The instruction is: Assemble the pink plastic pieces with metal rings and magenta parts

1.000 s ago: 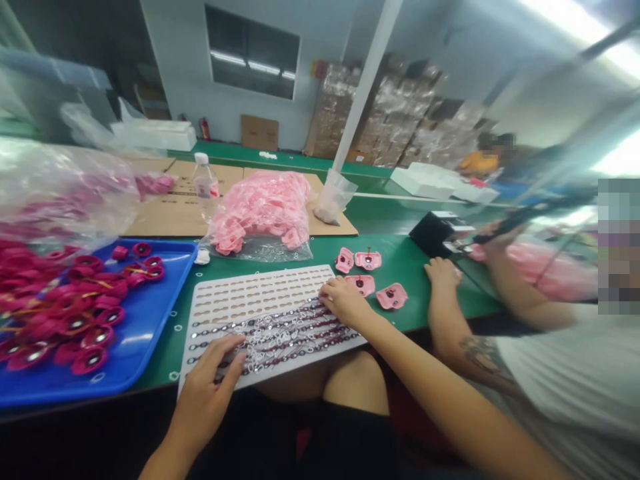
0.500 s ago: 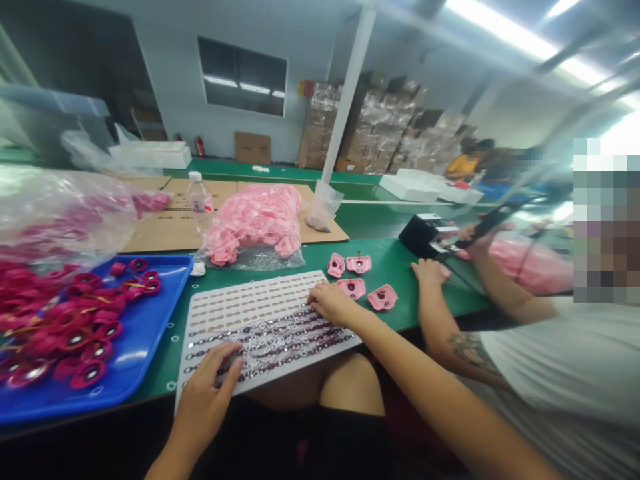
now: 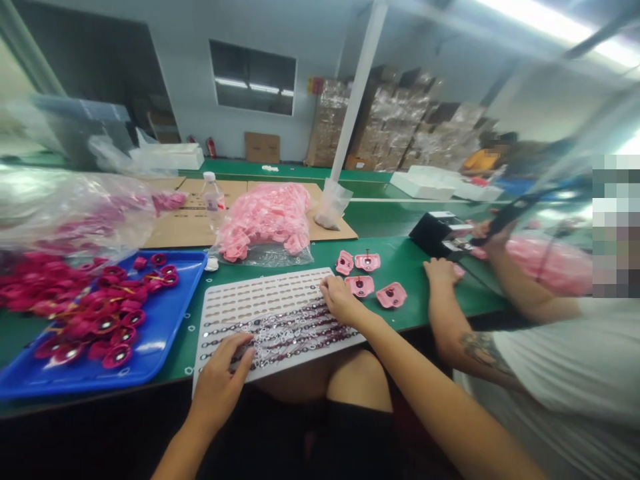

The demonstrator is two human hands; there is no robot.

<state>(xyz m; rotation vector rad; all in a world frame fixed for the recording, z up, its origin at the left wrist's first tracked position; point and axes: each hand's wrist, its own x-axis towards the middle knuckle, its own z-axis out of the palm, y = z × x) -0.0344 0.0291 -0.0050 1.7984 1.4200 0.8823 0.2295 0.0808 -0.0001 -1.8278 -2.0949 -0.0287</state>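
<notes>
- Big picture: a long green table (image 3: 407, 310) runs across the shop floor, with shrink-wrapped cartons (image 3: 390, 120) stacked against the far wall!
- On the left, a bulging clear plastic bag (image 3: 75, 207) slumps over the blue tray (image 3: 187, 280), which is heaped with magenta parts (image 3: 107, 327).
- Behind the work, a bag of pale pink parts (image 3: 265, 220) sits at the front of a cardboard sheet (image 3: 175, 230), a plastic water bottle (image 3: 213, 200) standing just beside it.
- Dead centre, the white perforated board (image 3: 260, 297) lies on the table, right between the blue tray and the pink pieces.
- Beaded strands (image 3: 283, 330) cross the board's lower half, dark and silvery, tangled in the middle.
- The left hand (image 3: 217, 380) is on them, its grip open, fingers spread across the strands.
- The right hand (image 3: 340, 300) comes in at the board's upper right edge, fingers curled down on the strands; is that grip holding anything? Can't tell from here!
- Just past it, four pink pieces (image 3: 360, 287) lie apart on the green surface.
- To the right, a co-worker's tattooed arm (image 3: 483, 353) reaches forward, that hand (image 3: 440, 270) flat on the table near a black box (image 3: 435, 233).
</notes>
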